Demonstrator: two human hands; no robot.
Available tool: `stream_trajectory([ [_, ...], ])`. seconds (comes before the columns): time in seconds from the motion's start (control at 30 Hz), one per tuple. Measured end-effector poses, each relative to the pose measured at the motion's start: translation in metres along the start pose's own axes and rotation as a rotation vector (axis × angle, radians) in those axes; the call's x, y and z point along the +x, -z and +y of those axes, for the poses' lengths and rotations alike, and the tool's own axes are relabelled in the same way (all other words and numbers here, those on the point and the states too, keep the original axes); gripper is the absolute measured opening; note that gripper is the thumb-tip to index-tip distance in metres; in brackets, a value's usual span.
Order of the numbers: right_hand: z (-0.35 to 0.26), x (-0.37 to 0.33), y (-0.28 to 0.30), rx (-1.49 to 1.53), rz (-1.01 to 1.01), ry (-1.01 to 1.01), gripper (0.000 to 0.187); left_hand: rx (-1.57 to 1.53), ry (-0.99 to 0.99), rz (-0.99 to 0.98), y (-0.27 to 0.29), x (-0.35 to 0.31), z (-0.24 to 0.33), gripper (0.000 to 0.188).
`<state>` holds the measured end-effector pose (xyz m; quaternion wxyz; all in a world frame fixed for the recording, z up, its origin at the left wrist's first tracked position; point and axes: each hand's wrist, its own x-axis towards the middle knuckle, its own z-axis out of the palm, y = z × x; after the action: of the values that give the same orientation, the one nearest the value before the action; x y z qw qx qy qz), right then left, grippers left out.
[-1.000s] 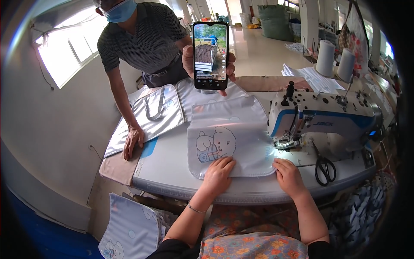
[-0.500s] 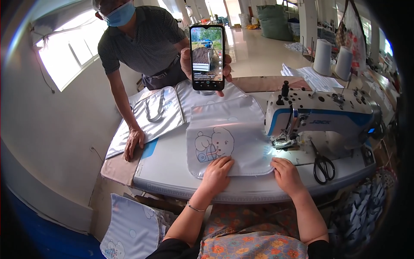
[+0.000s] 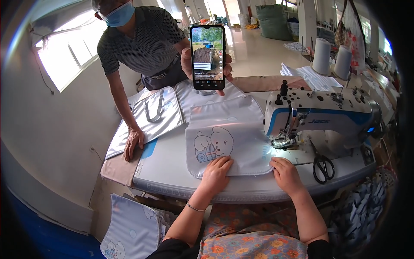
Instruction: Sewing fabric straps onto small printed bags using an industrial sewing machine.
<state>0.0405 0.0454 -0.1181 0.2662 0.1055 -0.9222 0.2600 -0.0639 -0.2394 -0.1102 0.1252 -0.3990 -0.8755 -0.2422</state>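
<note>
A pale grey-blue fabric panel (image 3: 246, 129) with a cartoon animal print lies on the sewing table in front of me. My left hand (image 3: 217, 172) rests palm down on its near edge, just below the print, with the fingers lying along the cloth. At the panel's near right corner, my right hand (image 3: 284, 173) has its fingers closed on the edge. The white and blue sewing machine (image 3: 319, 116) stands just beyond that corner, its lamp lit beside the needle area. Black-handled scissors (image 3: 323, 166) lie to the right of my right hand.
Across the table a masked person holds up a phone (image 3: 208, 58), with the other hand (image 3: 134, 143) on the table. A silvery bag piece with a strap (image 3: 161, 114) lies there. Thread cones (image 3: 321, 56) stand behind the machine. Printed panels (image 3: 131, 224) are stacked lower left; fabric scraps (image 3: 358, 211) lie lower right.
</note>
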Motion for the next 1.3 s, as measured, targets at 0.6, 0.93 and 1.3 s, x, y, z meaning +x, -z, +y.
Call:
stream_trajectory([
  [0.6,0.0025,-0.0007,-0.0026,-0.004,0.016,0.013,0.024,-0.006,-0.010,0.009,0.0007,0.0002,0.0000,0.061],
  [0.93,0.0023,-0.0011,-0.0020,-0.002,0.007,0.003,0.025,-0.006,-0.025,0.025,-0.0011,0.0006,-0.0009,0.059],
  [1.3,0.0001,0.0001,-0.0004,-0.012,-0.003,-0.001,0.023,-0.003,-0.022,0.026,0.0001,0.0011,0.0001,0.058],
])
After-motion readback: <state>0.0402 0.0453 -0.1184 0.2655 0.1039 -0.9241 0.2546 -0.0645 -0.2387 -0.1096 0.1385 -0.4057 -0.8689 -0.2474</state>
